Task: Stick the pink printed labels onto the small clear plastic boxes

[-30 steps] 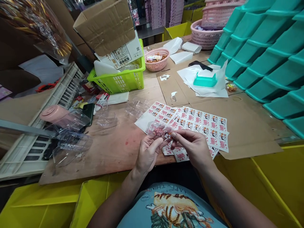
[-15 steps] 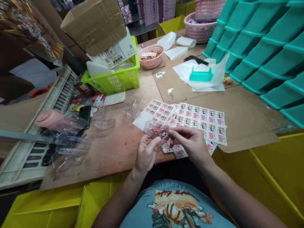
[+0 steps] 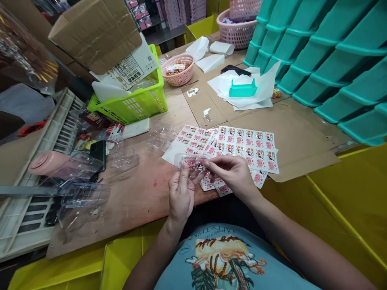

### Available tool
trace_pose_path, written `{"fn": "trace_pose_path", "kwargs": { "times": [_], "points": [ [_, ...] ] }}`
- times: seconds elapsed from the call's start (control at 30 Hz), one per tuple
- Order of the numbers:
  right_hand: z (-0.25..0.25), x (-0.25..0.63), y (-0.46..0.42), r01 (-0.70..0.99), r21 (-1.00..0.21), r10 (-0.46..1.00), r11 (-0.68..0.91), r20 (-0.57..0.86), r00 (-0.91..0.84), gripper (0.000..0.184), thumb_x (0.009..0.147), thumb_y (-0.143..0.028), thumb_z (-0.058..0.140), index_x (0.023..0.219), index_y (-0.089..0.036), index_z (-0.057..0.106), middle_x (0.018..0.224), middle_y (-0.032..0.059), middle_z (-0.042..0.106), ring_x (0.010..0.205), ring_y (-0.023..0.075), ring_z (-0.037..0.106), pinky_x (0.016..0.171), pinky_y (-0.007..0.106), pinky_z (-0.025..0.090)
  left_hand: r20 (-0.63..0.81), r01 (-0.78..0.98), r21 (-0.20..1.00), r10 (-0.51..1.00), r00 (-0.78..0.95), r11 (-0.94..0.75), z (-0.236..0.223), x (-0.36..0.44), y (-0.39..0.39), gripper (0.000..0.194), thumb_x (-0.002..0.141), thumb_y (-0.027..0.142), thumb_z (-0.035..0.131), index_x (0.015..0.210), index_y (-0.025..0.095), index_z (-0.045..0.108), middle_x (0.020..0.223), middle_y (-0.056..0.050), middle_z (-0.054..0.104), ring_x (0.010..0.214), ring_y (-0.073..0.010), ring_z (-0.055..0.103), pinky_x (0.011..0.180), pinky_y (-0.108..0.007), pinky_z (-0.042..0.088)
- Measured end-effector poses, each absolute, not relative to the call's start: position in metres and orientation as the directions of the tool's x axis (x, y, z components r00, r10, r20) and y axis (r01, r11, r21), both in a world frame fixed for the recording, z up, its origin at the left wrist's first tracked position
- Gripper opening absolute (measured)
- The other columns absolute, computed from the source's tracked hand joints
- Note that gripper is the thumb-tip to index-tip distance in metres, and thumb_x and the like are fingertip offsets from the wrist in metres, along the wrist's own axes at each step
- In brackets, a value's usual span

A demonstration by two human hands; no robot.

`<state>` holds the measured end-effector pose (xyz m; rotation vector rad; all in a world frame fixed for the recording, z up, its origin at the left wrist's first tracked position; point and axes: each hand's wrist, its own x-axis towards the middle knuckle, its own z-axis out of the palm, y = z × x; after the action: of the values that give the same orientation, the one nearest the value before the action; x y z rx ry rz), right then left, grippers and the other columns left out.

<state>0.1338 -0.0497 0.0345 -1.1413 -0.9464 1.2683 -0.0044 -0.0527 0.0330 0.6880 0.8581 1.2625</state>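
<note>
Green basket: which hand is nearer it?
Left. The left hand is below and slightly right of the green basket; the right hand is farther right.

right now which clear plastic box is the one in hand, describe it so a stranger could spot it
At the near edge of the wooden table, before the sticker sheets, both hands meet. The clear box sits between left hand and right hand, the only one bearing a pink sticker.

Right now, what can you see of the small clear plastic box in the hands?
The small clear plastic box is see-through, oblong and thin-walled, with a pink-and-white printed sticker on it. It lies roughly level above the table edge. The left hand pinches it from below; the right hand presses its right end. Whether it is open cannot be told.
</note>
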Motion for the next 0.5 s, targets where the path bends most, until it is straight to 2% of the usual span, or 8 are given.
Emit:
{"fn": "trace_pose_path", "kwargs": {
  "times": [0.13, 0.2, 0.3, 0.33, 0.4, 0.47, 0.5],
  "points": [
    [0.034, 0.134, -0.048, -0.102, -0.995, 0.993, 0.008, -0.004, 0.114, 0.025, 0.077, -0.039, 0.075, 0.074, -0.014, 0.071, 0.063, 0.0034, 0.067, 0.049, 0.0123, 0.059, 0.048, 0.025, 0.049, -0.122, -0.502, 0.857, 0.992, 0.021, 0.116, 0.031, 0.006, -0.058, 0.027, 0.091, 0.037, 0.059, 0.095, 0.014, 0.072, 0.110, -0.012, 0.073, 0.113, -0.0263, 0.066, 0.100, -0.045, 0.051],
    [0.032, 0.139, -0.048, 0.046, -0.996, 0.989, 0.071, 0.076, 0.126, 0.023, 0.080, -0.037, 0.072, 0.073, -0.015, 0.068, 0.065, 0.0034, 0.067, 0.051, 0.0119, 0.058, 0.049, 0.025, 0.047, -0.099, -0.506, 0.858, 0.995, 0.000, 0.085, 0.031, 0.008, -0.059, 0.027, 0.092, 0.038, 0.058, 0.096, 0.015, 0.072, 0.111, -0.011, 0.073, 0.113, -0.0261, 0.066, 0.099, -0.045, 0.052],
    [0.030, 0.149, -0.050, 0.340, -0.929, 0.954, 0.146, 0.223, 0.200, 0.024, 0.079, -0.038, 0.075, 0.074, -0.017, 0.062, 0.061, 0.0002, 0.061, 0.052, 0.0111, 0.054, 0.050, 0.024, 0.044, -0.079, -0.523, 0.850, 0.997, -0.025, 0.054, 0.034, 0.006, -0.057, 0.026, 0.092, 0.038, 0.058, 0.100, 0.017, 0.071, 0.111, -0.010, 0.073, 0.111, -0.0247, 0.067, 0.099, -0.043, 0.052],
    [0.029, 0.151, -0.050, 0.388, -0.911, 0.943, 0.143, 0.245, 0.227, 0.027, 0.077, -0.039, 0.077, 0.080, -0.018, 0.061, 0.063, -0.0002, 0.061, 0.053, 0.0116, 0.054, 0.050, 0.024, 0.044, -0.084, -0.533, 0.844, 0.996, -0.019, 0.061, 0.036, 0.006, -0.056, 0.026, 0.092, 0.038, 0.058, 0.101, 0.017, 0.071, 0.110, -0.010, 0.073, 0.110, -0.0242, 0.067, 0.098, -0.043, 0.053],
    [0.028, 0.150, -0.050, 0.365, -0.921, 0.947, 0.135, 0.228, 0.225, 0.042, 0.075, -0.044, 0.079, 0.103, -0.019, 0.060, 0.076, 0.0022, 0.065, 0.062, 0.0149, 0.059, 0.055, 0.026, 0.048, -0.112, -0.552, 0.826, 0.993, 0.034, 0.112, 0.041, 0.007, -0.055, 0.027, 0.092, 0.039, 0.059, 0.102, 0.017, 0.071, 0.107, -0.009, 0.074, 0.106, -0.0233, 0.068, 0.097, -0.041, 0.053],
    [0.027, 0.145, -0.049, 0.268, -0.950, 0.967, 0.163, 0.208, 0.150, 0.058, 0.080, -0.046, 0.074, 0.127, -0.022, 0.050, 0.098, 0.0068, 0.067, 0.080, 0.0195, 0.065, 0.068, 0.030, 0.054, -0.141, -0.566, 0.806, 0.985, 0.097, 0.171, 0.044, 0.015, -0.056, 0.026, 0.089, 0.039, 0.062, 0.099, 0.017, 0.071, 0.104, -0.009, 0.075, 0.101, -0.0221, 0.070, 0.096, -0.039, 0.053],
    [0.025, 0.143, -0.049, 0.231, -0.954, 0.966, 0.190, 0.224, 0.129, 0.059, 0.084, -0.046, 0.070, 0.132, -0.024, 0.046, 0.108, 0.0083, 0.065, 0.090, 0.0216, 0.065, 0.076, 0.033, 0.055, -0.146, -0.574, 0.796, 0.982, 0.124, 0.191, 0.045, 0.021, -0.058, 0.024, 0.088, 0.038, 0.065, 0.097, 0.018, 0.072, 0.102, -0.008, 0.075, 0.098, -0.0216, 0.071, 0.095, -0.038, 0.054]
  ]
}}
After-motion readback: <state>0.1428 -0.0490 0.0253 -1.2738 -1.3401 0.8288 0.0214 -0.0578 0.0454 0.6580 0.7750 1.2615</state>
